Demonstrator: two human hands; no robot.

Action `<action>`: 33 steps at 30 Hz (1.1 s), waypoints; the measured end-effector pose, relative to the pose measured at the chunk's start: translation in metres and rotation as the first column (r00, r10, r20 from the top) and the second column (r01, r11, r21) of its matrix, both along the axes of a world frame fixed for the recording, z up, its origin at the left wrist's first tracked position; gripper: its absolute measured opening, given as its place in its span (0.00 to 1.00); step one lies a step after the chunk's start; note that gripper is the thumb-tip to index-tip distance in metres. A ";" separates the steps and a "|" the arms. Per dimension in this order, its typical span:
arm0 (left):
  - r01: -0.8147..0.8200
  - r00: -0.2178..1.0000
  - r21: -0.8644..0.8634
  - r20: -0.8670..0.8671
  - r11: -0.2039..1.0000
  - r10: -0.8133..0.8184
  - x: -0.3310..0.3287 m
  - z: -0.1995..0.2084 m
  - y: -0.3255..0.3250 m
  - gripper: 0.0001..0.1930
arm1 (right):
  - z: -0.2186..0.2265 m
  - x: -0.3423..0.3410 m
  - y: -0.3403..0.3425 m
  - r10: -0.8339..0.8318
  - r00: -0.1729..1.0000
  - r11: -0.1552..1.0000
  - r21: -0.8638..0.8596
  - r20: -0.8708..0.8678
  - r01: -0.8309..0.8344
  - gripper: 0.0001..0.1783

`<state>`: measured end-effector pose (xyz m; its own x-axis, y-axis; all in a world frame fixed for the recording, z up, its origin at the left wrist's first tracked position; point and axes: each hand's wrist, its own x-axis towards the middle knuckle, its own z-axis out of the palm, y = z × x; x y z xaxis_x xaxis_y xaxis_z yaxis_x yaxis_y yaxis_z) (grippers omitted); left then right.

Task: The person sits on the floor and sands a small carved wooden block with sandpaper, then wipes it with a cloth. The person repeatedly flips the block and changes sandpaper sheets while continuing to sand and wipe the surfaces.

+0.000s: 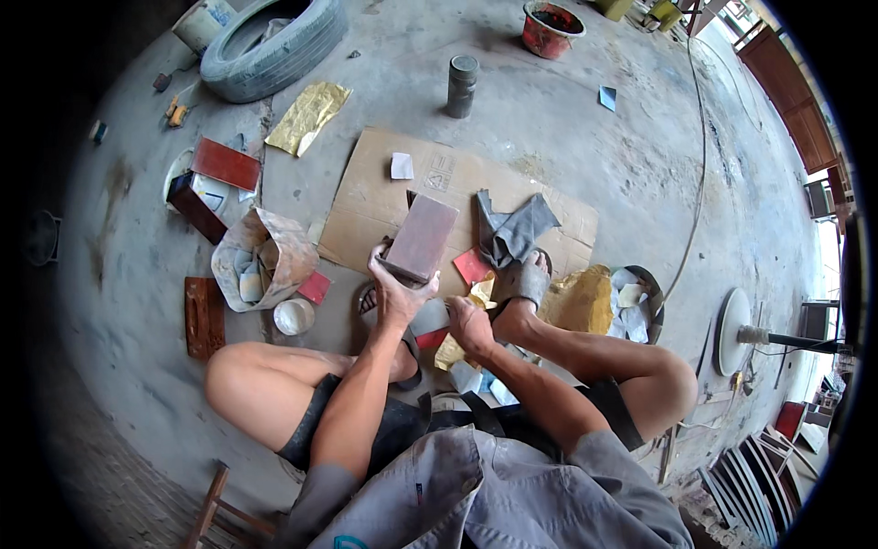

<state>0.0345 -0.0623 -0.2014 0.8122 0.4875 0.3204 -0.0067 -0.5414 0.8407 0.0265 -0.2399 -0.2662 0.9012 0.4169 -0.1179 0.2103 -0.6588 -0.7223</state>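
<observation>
My left hand (402, 291) grips a reddish-brown wooden box (425, 238) from below, its broad flat face turned up, above a flattened cardboard sheet (366, 197). Close by on the right, my right hand (468, 325) is closed in a fist. A crumpled bit of yellow sandpaper (482, 291) pokes out past its fingers. A grey rag (515, 231) lies on the cardboard near my right foot, with a red square piece (471, 267) beside it. More yellow and bluish paper scraps (466, 375) lie beneath my right forearm.
On the left are a dusty sack (270, 261), a white cup (294, 317), a carved wooden piece (204, 317) and red-brown box parts (226, 164). Farther off stand a tire (274, 50), a dark canister (462, 87) and a red bucket (551, 32). A scrap-filled basin (651, 302) sits right.
</observation>
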 end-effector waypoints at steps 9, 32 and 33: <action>-0.004 0.987 -0.021 -0.160 1.000 0.001 -0.014 0.015 0.017 0.52 | -0.041 0.055 -0.009 0.044 0.996 0.847 -0.531 0.074 0.002 0.41; -0.017 0.982 -0.112 -0.187 0.994 -0.004 -0.011 0.016 0.016 0.52 | -0.002 0.068 -0.060 -0.158 0.820 0.842 0.359 -0.550 0.403 0.13; -0.020 0.981 -0.099 -0.196 0.995 0.000 -0.011 0.015 0.017 0.52 | 0.005 0.066 -0.056 -0.139 0.819 0.835 0.379 -0.557 0.399 0.13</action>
<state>0.0237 -0.0450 -0.1862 0.8492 0.5175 0.1049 0.1686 -0.4540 0.8749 0.0929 -0.2962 -0.2611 0.8555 0.2858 -0.4317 -0.3893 -0.1947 -0.9003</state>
